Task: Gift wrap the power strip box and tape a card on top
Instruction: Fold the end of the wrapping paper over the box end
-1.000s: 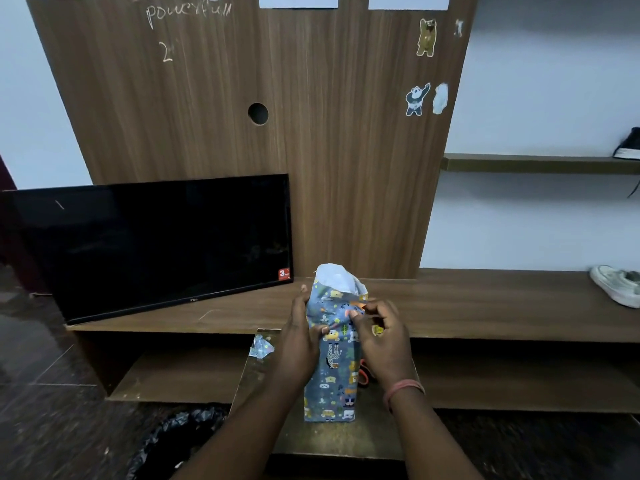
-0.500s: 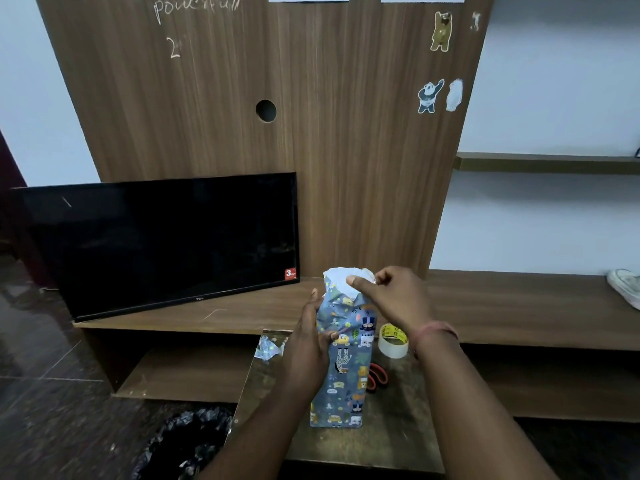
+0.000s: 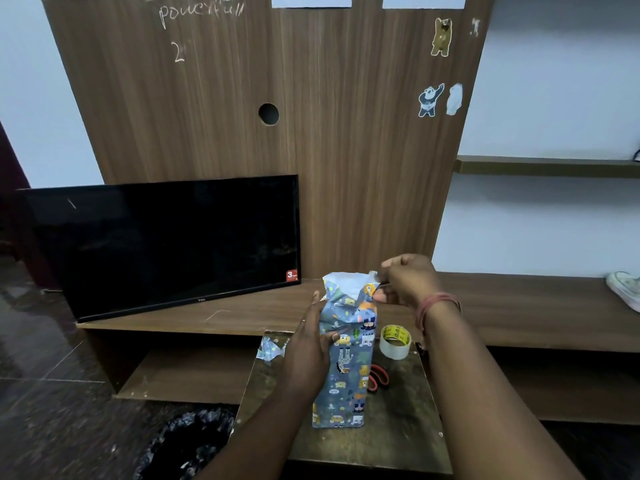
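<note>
The power strip box [image 3: 348, 368] stands upright on a small dark table [image 3: 398, 441], covered in blue wrapping paper with cartoon animals. Its top end is open, with white paper inside showing. My left hand [image 3: 308, 344] holds the box's left side, thumb across the front. My right hand [image 3: 403, 284] pinches the paper's upper right corner flap beside the top. A roll of clear tape [image 3: 394, 341] sits just right of the box. Red scissor handles [image 3: 377, 379] peek out from behind the box. No card is in view.
A scrap of wrapping paper [image 3: 272, 348] lies at the table's far left corner. A black TV [image 3: 166, 244] leans on the wooden unit [image 3: 519, 303] behind. A black bin bag [image 3: 187, 445] sits on the floor at left. A white shoe [image 3: 625, 289] rests at far right.
My right hand rose from the front of the box to the top and then drew the paper flap out to the right. The left hand stayed on the box's side.
</note>
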### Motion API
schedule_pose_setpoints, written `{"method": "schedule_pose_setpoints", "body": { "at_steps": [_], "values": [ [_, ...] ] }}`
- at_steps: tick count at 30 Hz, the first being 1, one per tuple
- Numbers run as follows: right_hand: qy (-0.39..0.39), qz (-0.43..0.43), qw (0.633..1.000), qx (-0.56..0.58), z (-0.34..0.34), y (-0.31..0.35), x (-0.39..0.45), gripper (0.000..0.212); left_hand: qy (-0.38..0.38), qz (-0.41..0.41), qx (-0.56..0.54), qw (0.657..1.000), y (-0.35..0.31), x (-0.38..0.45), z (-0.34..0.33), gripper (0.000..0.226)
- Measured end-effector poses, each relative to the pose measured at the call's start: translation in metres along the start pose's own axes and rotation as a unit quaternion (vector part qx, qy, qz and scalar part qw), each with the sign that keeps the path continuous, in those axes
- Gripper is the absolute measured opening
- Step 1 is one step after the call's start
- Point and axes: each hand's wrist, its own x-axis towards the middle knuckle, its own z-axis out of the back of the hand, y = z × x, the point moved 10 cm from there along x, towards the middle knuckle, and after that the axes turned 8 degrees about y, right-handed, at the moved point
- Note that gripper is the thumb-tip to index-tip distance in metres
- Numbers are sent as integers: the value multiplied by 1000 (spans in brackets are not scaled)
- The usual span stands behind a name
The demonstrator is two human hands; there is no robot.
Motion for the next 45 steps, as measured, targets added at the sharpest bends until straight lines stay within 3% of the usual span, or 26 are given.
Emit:
{"method": "schedule_pose_setpoints", "body": {
  "at_steps": [2, 4, 7, 12, 14, 16, 19, 24, 34, 38, 41, 45],
  "values": [
    [-17, 47, 998, -38, 7, 4, 0, 14, 0, 13, -7, 1000, 3, -2, -2, 64],
    [-27, 81, 985, -152, 12, 18, 2, 28, 2, 17, 0, 1000, 4, -3, -4, 64],
    [17, 45, 957, -286, -5, 28, 8, 40, 7, 28, -7, 1000, 6, -3, -5, 67],
    [40, -24, 920, -389, -29, 23, 31, 23, 19, 43, -7, 999, 2, -4, -4, 84],
    [68, -49, 922, -377, -29, 11, 44, 23, 18, 39, -6, 999, 0, -5, -2, 85],
    [109, -76, 947, -293, -30, -2, 53, 16, 14, 39, -4, 999, 0, -6, 0, 84],
    [96, -63, 976, -185, -25, 8, 38, 14, 7, 43, -18, 999, 3, -5, 3, 78],
    [87, -19, 995, -42, -7, 9, 11, 12, 3, 46, -77, 996, 6, -2, 2, 59],
    [22, 241, 970, 22, -14, -42, -17, 14, -10, 18, -100, 995, 3, 8, 17, 38],
    [5, 231, 973, 10, -19, -59, -12, 22, -77, -5, -50, 996, -10, 13, 33, 28],
    [-38, 228, 973, -19, -13, -62, -9, 13, -101, -19, -27, 994, -18, 12, 37, 19],
    [-20, 259, 963, -65, -18, -56, -10, 4, -94, -43, -31, 994, -21, 9, 35, 15]
  ]
}}
